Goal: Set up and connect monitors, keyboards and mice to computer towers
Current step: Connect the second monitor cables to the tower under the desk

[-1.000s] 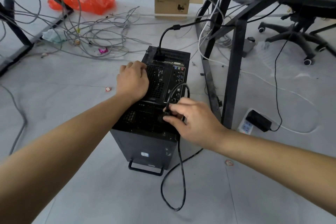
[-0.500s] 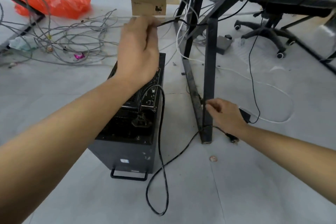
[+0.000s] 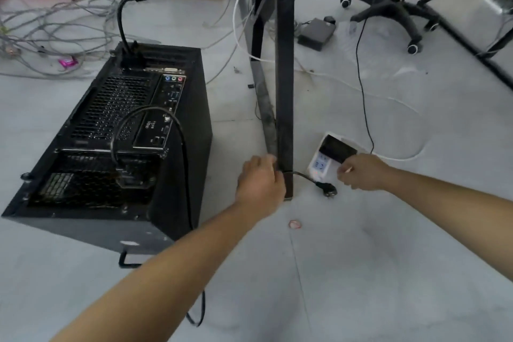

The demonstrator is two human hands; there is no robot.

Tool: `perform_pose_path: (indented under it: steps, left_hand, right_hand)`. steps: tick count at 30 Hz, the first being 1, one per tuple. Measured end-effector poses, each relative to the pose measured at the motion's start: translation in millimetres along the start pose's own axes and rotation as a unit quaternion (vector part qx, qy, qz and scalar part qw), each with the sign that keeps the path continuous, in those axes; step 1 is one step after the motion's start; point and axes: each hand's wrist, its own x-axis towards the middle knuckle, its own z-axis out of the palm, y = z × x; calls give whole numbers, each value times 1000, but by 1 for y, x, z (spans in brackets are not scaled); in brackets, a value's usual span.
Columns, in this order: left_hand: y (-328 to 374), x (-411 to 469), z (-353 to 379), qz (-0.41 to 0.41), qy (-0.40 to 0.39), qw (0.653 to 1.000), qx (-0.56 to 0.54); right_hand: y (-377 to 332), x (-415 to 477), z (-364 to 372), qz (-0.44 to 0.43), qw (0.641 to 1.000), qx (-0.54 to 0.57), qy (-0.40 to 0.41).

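Left hand [image 3: 259, 184] down, plug [image 3: 327, 189] prongs rightward

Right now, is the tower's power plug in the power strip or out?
Out: the plug lies on the floor, short of the power strip.

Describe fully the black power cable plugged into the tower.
The black power cable is thin, rubbery. One end sits in the rear socket of the computer tower; it arches up, runs down the side and loops on the floor. It passes the desk leg, where the left hand meets it; its plug lies loose beside the power strip.
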Motion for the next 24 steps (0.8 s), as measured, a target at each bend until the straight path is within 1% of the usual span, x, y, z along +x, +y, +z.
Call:
perform_pose_path:
  steps: [2, 4, 5, 6, 8, 9, 12, 13, 15, 18, 20, 22, 24]
  left_hand:
    - [-15, 6, 20, -74, -42, 995, 55]
    - [-27, 9, 33, -119, -77, 985, 93]
    - [-28, 9, 37, -140, -92, 982, 86]
    - [-31, 10, 41, -162, -106, 980, 55]
    - [-32, 12, 50, -193, -130, 972, -26]
    - [-34, 13, 55, -194, -135, 970, -60]
    - [-35, 10, 66, -144, -119, 973, -137]
    - [-34, 6, 67, -115, -124, 973, -155]
    - [-32, 0, 70, -58, -153, 972, -169]
    - [-31, -9, 74, 23, -214, 969, -125]
    - [-31, -14, 81, 71, -246, 965, -60]
    - [-31, -17, 90, 107, -262, 959, -14]
    - [-26, -19, 96, 126, -259, 958, 2]
  right_hand:
    - [8, 6, 13, 45, 996, 62, -43]
    - [10, 11, 26, 99, 987, 85, -98]
    - [12, 15, 32, 117, 981, 103, -112]
    - [14, 18, 39, 136, 972, 144, -124]
    - [16, 23, 50, 181, 935, 271, -140]
    - [16, 26, 56, 198, 913, 325, -147]
    - [17, 37, 71, 233, 870, 410, -143]
    - [17, 40, 71, 239, 861, 428, -135]
    - [18, 47, 71, 232, 856, 445, -125]
    - [19, 50, 63, 197, 875, 426, -121]
    - [21, 50, 60, 179, 879, 424, -124]
    - [24, 46, 58, 147, 873, 446, -131]
    - [28, 42, 57, 128, 874, 453, -123]
